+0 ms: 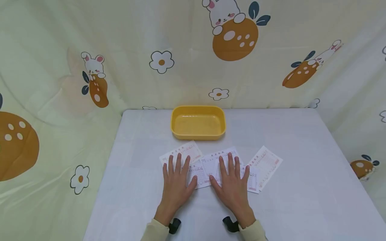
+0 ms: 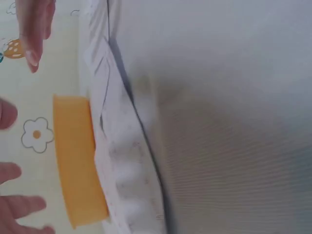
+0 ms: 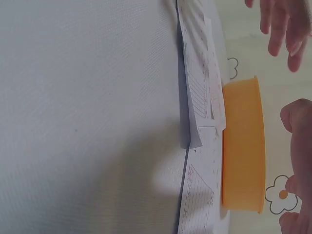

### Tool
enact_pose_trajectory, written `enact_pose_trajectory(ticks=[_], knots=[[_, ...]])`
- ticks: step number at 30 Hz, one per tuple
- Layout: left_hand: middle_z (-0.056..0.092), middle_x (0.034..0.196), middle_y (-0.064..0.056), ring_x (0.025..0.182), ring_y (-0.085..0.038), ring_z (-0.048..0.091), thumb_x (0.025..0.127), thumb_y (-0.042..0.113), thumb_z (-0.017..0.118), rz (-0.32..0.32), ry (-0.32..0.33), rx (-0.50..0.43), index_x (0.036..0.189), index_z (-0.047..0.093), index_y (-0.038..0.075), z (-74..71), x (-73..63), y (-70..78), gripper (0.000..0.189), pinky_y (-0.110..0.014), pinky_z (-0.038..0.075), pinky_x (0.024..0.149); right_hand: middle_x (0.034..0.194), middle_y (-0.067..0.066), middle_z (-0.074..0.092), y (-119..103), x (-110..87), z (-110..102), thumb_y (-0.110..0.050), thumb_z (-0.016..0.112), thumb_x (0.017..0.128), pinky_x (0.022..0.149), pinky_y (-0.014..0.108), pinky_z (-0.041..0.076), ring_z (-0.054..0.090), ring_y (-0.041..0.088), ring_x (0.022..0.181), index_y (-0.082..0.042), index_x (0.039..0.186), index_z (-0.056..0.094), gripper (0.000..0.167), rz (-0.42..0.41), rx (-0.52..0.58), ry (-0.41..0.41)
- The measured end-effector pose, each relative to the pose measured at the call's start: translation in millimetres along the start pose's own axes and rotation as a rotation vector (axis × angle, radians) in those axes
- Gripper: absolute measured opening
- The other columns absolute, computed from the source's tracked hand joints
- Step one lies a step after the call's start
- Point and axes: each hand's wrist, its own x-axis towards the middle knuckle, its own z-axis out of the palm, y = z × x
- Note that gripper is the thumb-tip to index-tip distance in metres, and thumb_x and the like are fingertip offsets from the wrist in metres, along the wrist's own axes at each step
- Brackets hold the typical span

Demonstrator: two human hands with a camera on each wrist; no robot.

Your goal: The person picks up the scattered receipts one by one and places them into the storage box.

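Note:
Several printed paper slips with red headings and ruled grids overlap on the white table. One slip (image 1: 191, 149) lies by my left fingers, another (image 1: 212, 162) between the hands, and one (image 1: 266, 164) sits angled to the right. My left hand (image 1: 176, 189) is spread palm down over the left slips, fingers straight. Likewise, my right hand (image 1: 233, 189) spreads over the middle and right slips. In both wrist views the hands look raised above the paper, holding nothing. The slips (image 3: 197, 83) show slightly lifted edges in the right wrist view. Parts of them are hidden beneath the hands.
A yellow rectangular tray (image 1: 199, 137) stands just behind the slips, near the table's back edge. The white tabletop (image 1: 301, 187) extends to both sides. Curtains (image 1: 181, 26) printed with rabbits and flowers hang around the back and sides.

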Motion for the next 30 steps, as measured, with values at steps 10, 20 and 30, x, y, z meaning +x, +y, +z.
enact_pose_trajectory(ticks=[10,20,30], knots=[[0.072,0.136,-0.015,0.12,-0.035,0.07,0.108,0.023,0.063,-0.075,0.18,-0.466,0.16,0.047,0.004,-52.2,30.8,-9.6,0.058,-0.057,0.057,0.101,0.174,0.029,0.018,10,-7.6,-1,-0.049,0.065,0.103,0.123,0.075,0.005,0.026,0.049,0.156,-0.002,0.166,0.036,0.083,0.007,0.082,0.041],[0.025,0.176,-0.009,0.159,-0.034,0.028,0.106,0.037,0.067,0.017,-0.093,-0.421,0.172,0.023,0.014,-84.6,118.7,-72.7,0.083,-0.056,0.025,0.128,0.171,0.033,0.023,33,-28.7,-9,-0.045,0.068,0.102,0.122,0.075,0.008,0.03,0.051,0.153,0.001,0.165,0.035,0.084,0.064,0.096,0.081],[0.013,0.18,-0.008,0.162,-0.038,0.016,0.106,0.047,0.065,-0.046,-0.37,-0.296,0.174,0.015,0.022,-61.0,181.3,-120.5,0.088,-0.063,0.017,0.128,0.167,0.035,0.027,59,-52.2,-17,-0.037,0.072,0.1,0.118,0.077,0.014,0.032,0.052,0.151,0.002,0.163,0.038,0.081,0.113,0.124,0.206]])
